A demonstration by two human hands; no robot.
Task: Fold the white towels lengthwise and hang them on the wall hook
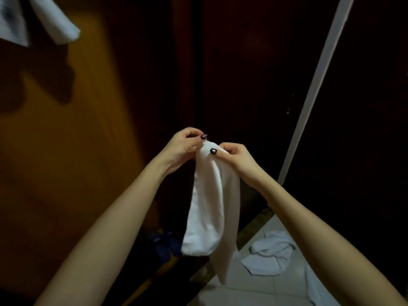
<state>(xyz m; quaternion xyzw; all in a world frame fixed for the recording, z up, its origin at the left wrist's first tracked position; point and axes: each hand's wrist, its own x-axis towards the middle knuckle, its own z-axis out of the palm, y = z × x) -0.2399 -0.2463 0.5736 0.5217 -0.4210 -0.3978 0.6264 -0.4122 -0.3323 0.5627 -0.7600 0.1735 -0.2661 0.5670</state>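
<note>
A white towel [209,206] hangs in front of me, bunched at its top and drooping in two long folds towards the floor. My left hand [184,146] pinches the top of the towel from the left, and my right hand [235,157] pinches the same top edge from the right, so the two hands almost touch. Another white towel [55,21] hangs at the top left against the orange wall; the hook itself is hidden.
A crumpled white towel [269,252] lies on the pale tiled floor [254,290] at the lower right, with more white cloth [318,288] beside it. Dark wooden doors [254,74] stand ahead. Blue slippers [165,244] sit on the floor near the orange wall [66,129].
</note>
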